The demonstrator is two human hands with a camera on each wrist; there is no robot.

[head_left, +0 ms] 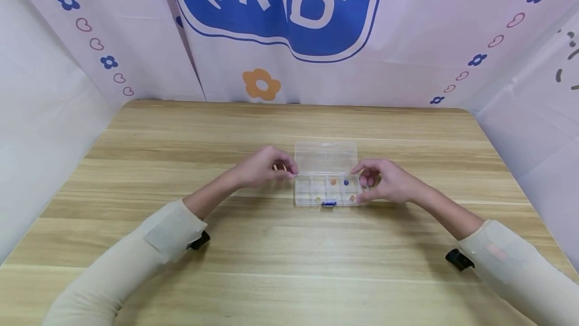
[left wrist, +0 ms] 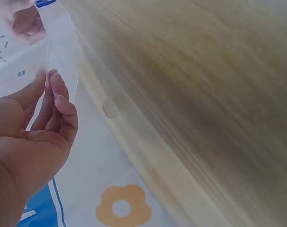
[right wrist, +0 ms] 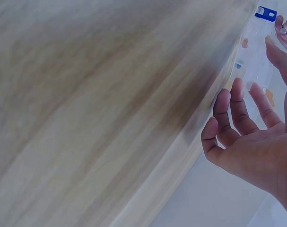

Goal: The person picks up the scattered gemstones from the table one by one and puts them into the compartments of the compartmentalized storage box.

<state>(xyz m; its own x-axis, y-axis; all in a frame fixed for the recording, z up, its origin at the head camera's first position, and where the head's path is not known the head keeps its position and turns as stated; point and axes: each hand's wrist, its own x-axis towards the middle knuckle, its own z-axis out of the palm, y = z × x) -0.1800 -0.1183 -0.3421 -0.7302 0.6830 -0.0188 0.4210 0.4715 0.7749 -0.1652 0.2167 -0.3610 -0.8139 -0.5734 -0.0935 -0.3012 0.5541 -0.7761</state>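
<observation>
A clear plastic compartment box [head_left: 312, 196] lies on the table with its lid [head_left: 325, 156] swung back and a blue latch [head_left: 329, 204] at the front. Inside are several small bead-like pieces, among them an orange one [head_left: 333, 182] and a dark blue one [head_left: 346, 183]. My left hand [head_left: 270, 168] pinches the box's left side near the hinge, thumb and fingertips together. At the right end, my right hand [head_left: 389, 181] holds the box between thumb at the front corner and index finger at the back. Its other fingers curl loosely beside the box wall.
The wooden table [head_left: 253, 265] reaches back to a white printed curtain [head_left: 389, 82]. A small clear round piece [left wrist: 110, 108] shows near the table edge in the left wrist view. Black clips [head_left: 459, 259] sit under both sleeve cuffs.
</observation>
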